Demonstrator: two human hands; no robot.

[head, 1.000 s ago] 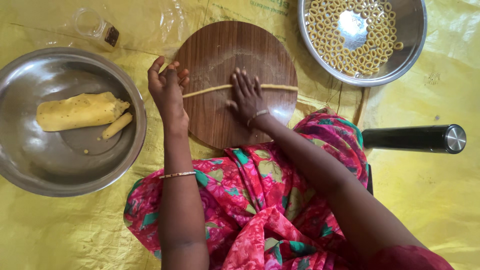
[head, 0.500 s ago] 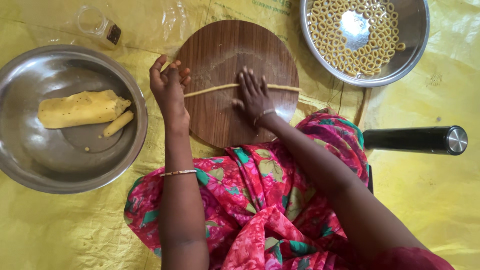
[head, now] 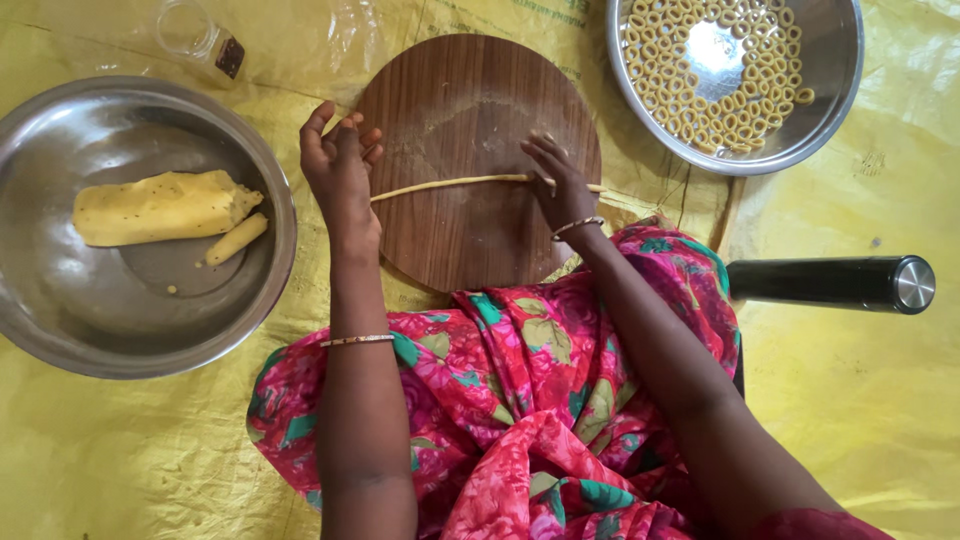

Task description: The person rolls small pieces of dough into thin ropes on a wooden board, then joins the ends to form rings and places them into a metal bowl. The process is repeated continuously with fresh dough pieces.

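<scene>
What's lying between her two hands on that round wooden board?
Between the left hand and right hand, a thin dough rope stretches across the board, seen in the head view.

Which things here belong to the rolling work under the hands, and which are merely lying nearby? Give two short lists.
In use:
thin dough rope
round wooden board
left hand, at the rope's end
right hand, pressing on the rope
dough block in the steel bowl
steel plate of dough rings

Lying about:
small glass jar
black cylinder
</scene>
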